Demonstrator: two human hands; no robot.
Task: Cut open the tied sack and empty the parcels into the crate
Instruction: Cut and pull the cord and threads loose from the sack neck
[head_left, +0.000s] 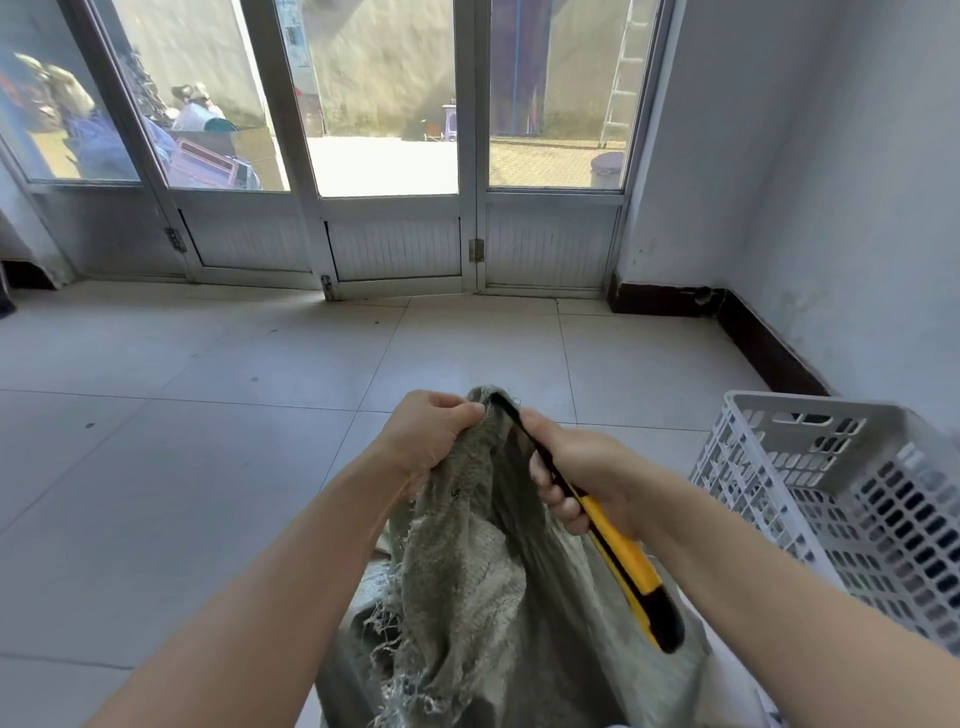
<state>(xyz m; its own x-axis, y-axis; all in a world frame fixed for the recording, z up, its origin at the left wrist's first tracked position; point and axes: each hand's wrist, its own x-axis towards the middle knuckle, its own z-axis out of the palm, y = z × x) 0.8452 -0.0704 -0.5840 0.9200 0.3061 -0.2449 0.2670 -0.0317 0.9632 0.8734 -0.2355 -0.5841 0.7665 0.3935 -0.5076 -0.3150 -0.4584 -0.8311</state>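
Bright daylight floods through the glass doors (387, 130); edges bend, slight softness throughout

- Left hand (430, 437): bare.
- Right hand (582, 467): bare.
- Left forearm (260, 597): uncovered along all its visible length.
- Right forearm (779, 587): likewise uncovered up to the picture's edge.

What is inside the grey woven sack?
Nothing of its contents shows. The sack is bunched at its top, gripped there by the left hand; the right hand holds a utility knife at its neck. The woven cloth covers whatever is inside.
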